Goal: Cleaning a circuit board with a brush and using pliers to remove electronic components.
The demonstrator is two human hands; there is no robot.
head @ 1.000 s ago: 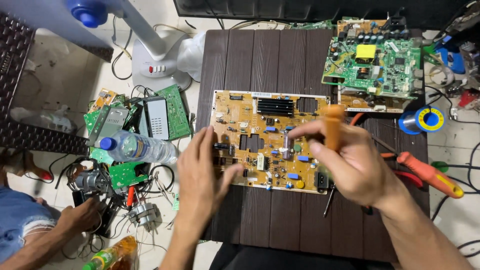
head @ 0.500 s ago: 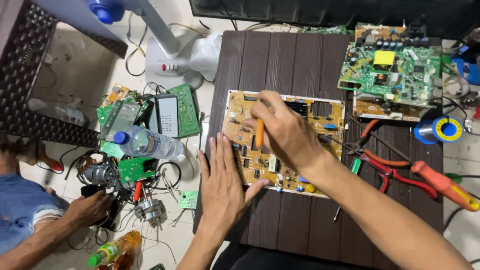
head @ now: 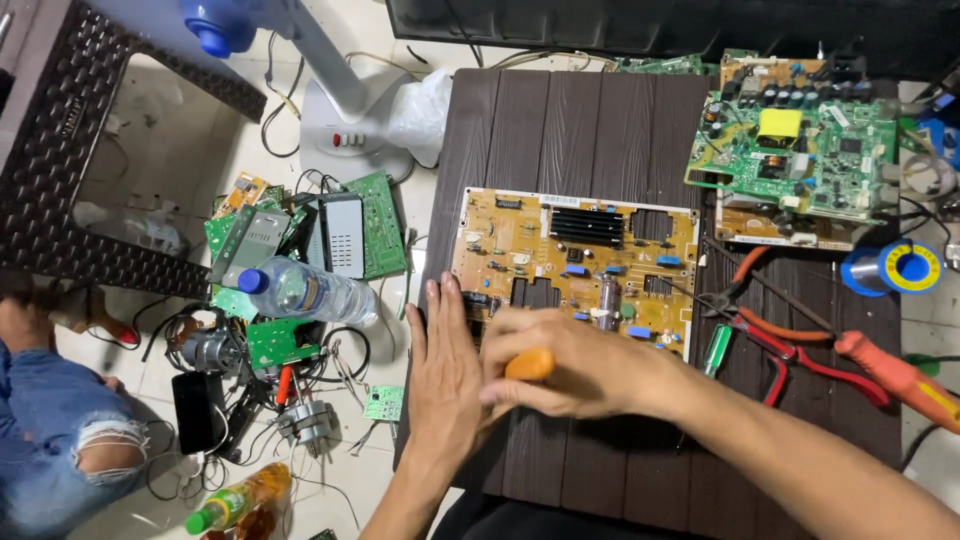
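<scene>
My right hand (head: 575,370) is clenched around an orange-handled screwdriver (head: 530,364); only a bit of the handle shows between my fingers, the shaft and tip hidden; my left hand (head: 447,375) lies flat with fingers released, pressing the lower left corner of the tan circuit board (head: 580,262) on the dark slatted table (head: 570,130); that corner is covered by both hands; red-handled pliers (head: 790,345) lie just right of the board.

Not much packaging around. A clear plastic bottle (head: 305,290) with a blue cap lay on the floor left of the desk, and a yellow-green bottle (head: 238,500) with a green cap and a label sat lower down. A dark phone (head: 196,412) lay between them, screen off.
</scene>
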